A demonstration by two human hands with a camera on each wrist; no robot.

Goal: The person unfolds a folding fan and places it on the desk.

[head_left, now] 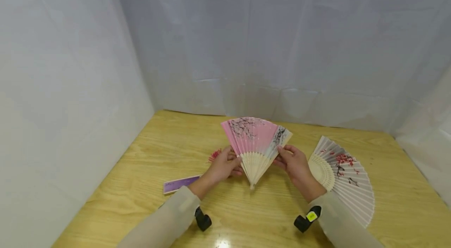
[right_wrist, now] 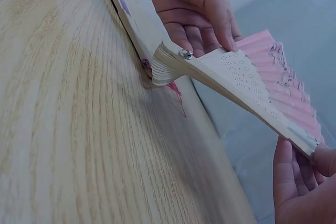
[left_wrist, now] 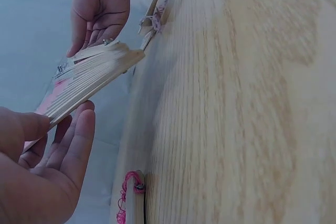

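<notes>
A pink folding fan (head_left: 258, 134) with dark blossom branches is spread partway between my hands, its pale ribs meeting at a pivot toward me. My left hand (head_left: 225, 164) pinches its left edge, thumb over the ribs. On the other side my right hand (head_left: 293, 162) pinches the pale outer edge between thumb and fingers. Both wrist views show the fan held above the wooden table. In the right wrist view the ribs (right_wrist: 231, 74) show a pierced dot pattern, with a small metal pin (right_wrist: 185, 54) at the pivot.
A white fan (head_left: 352, 181) with red blossoms lies spread at right, partly under the right forearm. By the left forearm lies a closed purple fan (head_left: 181, 184); a pink-red tassel (head_left: 214, 155) shows beyond the left hand. Pale curtains (head_left: 225, 44) stand behind the table (head_left: 253, 216).
</notes>
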